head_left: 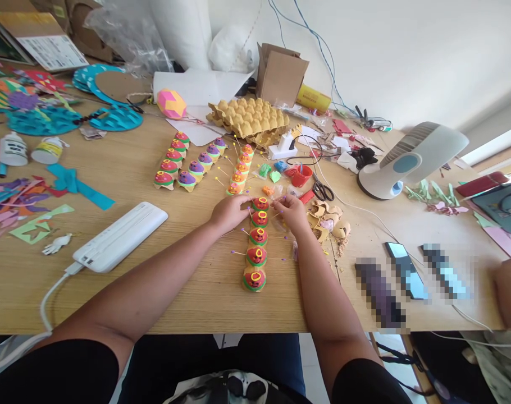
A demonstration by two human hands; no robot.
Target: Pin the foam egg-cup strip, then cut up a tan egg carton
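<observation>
A strip of egg carton cups (258,257), painted red with green bands, yellow rings and small faces, lies lengthwise in front of me. Thin sticks with purple tips (243,229) poke out from both its sides. My left hand (233,213) is closed at the strip's far end, fingertips against the farthest cup. Across from it, my right hand (292,214) pinches what looks like a thin purple-tipped stick beside the same cup; its fingers partly hide it. Farther off stand an orange strip with yellow-tipped sticks (240,168), a purple strip (200,163) and another red strip (171,161).
Right of the strip lie carton scraps (328,221), scissors (323,189) and a red cup (301,175). A white fan (407,160) and phones (406,270) are farther right. A white power bank (121,237) with a cable lies left. Egg trays (249,116) are stacked behind. Another person's arm (510,292) rests at the right edge.
</observation>
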